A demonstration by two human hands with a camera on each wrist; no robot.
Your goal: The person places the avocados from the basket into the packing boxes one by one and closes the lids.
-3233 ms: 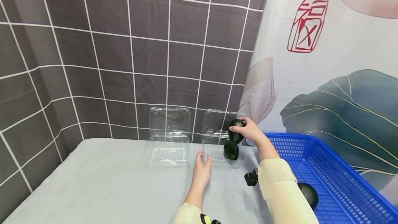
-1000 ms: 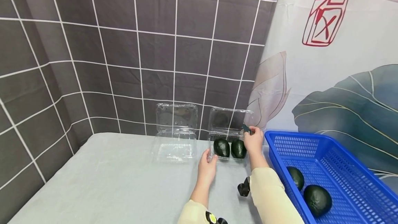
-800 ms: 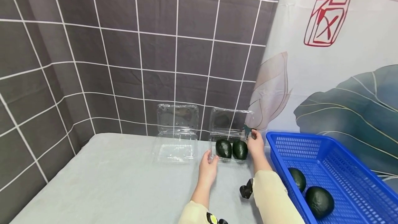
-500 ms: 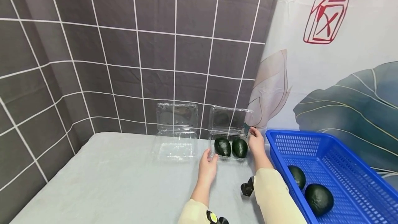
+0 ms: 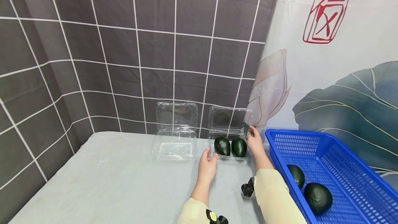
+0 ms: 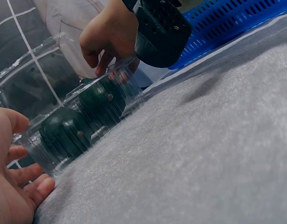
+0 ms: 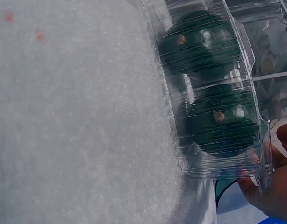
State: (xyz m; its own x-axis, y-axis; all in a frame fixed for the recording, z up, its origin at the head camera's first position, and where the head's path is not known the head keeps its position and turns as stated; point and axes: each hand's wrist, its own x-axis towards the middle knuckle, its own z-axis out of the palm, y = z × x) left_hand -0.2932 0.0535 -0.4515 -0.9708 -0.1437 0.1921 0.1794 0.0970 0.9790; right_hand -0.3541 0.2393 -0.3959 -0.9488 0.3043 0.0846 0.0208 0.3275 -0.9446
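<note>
Item: clear clamshell box (image 5: 229,148) on the grey surface (image 5: 118,179), lid upright and not yet closed, two avocados (image 5: 230,146) already lying side by side inside; a second clear box (image 5: 176,144) just beside it holds nothing, and two more avocados (image 5: 308,189) remain in the blue basket (image 5: 348,168). Left hand (image 5: 207,163): fingers relaxed, touching the filled box's near left corner. Right hand (image 5: 255,141): at the box's right edge, its fingertips (image 6: 94,58) curled over the rim by the lid hinge.
</note>
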